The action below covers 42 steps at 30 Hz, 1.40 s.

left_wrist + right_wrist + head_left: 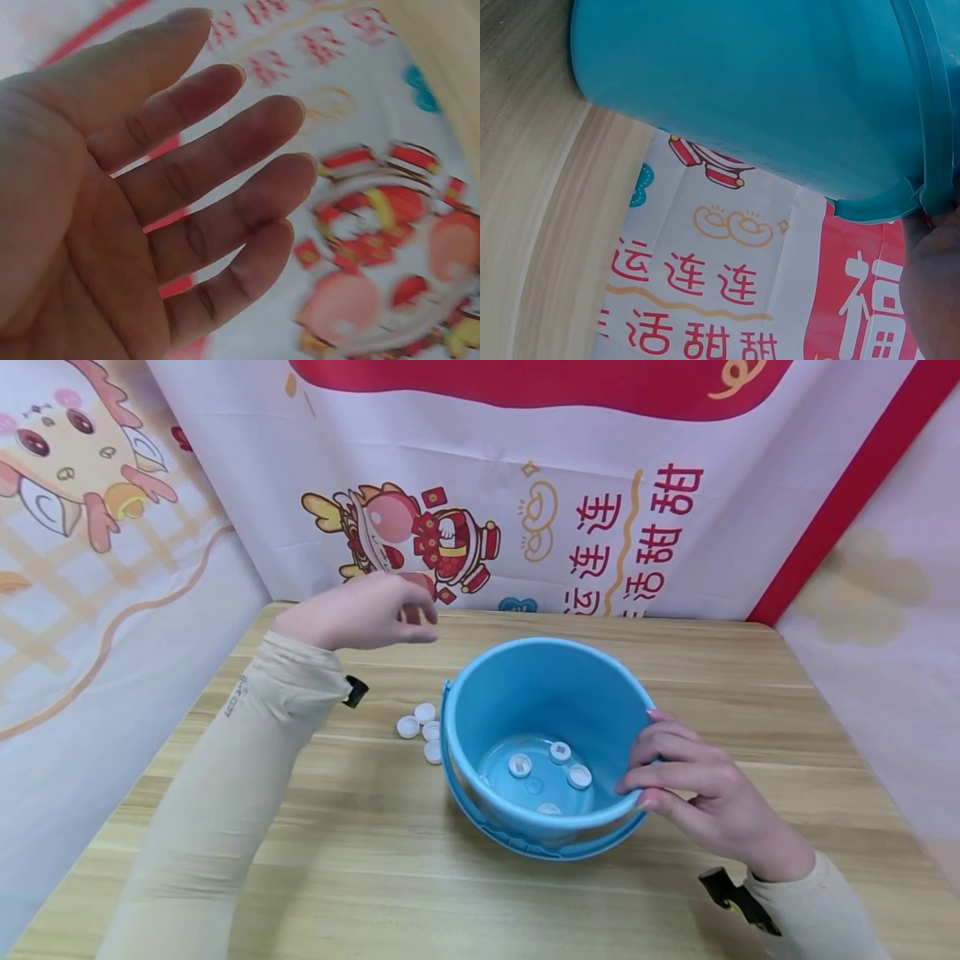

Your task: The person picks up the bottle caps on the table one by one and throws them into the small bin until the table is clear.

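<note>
A blue bucket (555, 693) stands on the wooden table, its handle lowered along the near side. Several white bottle caps, among them one cap (520, 766), lie on its floor. My right hand (697, 777) grips the bucket's right rim, fingers inside and thumb outside. The right wrist view shows the bucket's outer wall (750, 82) and part of that hand (934, 277). My left hand (371, 612) is raised above the table's back left part, holding nothing. In the left wrist view its palm (172, 195) shows with the fingers loosely bent.
Several more white caps (424, 714) lie on the wooden table (360, 868), just left of the bucket. Printed cloth (480, 452) hangs behind the table and along both sides. Black straps (738, 897) are on both wrists.
</note>
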Each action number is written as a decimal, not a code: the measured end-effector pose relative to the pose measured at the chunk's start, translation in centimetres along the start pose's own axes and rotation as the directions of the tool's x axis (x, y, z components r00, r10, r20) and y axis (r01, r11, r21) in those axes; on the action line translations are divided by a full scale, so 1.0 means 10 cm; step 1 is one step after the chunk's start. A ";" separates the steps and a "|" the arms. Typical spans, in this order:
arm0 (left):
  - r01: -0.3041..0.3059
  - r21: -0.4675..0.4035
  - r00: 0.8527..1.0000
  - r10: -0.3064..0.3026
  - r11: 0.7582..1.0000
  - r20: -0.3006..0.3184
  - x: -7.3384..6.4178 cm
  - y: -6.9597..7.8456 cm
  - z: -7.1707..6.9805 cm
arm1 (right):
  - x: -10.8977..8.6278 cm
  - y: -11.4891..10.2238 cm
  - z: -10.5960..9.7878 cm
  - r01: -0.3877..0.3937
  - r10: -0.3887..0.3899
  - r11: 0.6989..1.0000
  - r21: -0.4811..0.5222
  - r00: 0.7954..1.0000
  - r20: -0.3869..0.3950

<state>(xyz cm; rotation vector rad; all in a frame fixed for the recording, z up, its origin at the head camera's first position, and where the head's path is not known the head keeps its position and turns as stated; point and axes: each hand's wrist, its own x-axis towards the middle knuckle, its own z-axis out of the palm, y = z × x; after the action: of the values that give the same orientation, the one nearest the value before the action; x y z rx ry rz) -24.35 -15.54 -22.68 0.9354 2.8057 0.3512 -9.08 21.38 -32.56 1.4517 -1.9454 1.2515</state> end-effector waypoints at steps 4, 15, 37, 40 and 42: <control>0.066 -0.019 0.997 -0.065 0.998 0.050 0.01 -0.34 0.26 | 0.00 0.00 0.01 -0.003 0.003 1.000 0.004 1.000 -0.002; 0.121 0.017 0.960 -0.122 0.992 0.252 0.00 -0.66 1.13 | -0.09 0.10 0.01 0.014 -0.014 1.000 0.003 1.000 0.013; 0.120 0.083 0.986 -0.129 0.989 0.102 -0.05 -0.79 1.37 | 0.01 0.04 0.04 0.030 -0.030 1.000 0.006 1.000 -0.001; 0.133 0.095 0.988 -0.140 0.986 0.067 -0.07 -0.78 1.39 | -0.02 0.06 0.03 0.030 -0.030 1.000 0.006 1.000 0.000; 0.117 0.125 0.991 -0.124 0.985 0.044 -0.08 -0.78 1.42 | -0.03 0.06 0.02 0.027 -0.027 1.000 0.001 1.000 0.001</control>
<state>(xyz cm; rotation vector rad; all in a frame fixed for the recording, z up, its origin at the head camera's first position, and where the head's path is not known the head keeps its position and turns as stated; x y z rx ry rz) -24.89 -19.67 -38.29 0.7803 2.8461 0.1387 -9.48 21.40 -33.21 1.4748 -1.9192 1.2404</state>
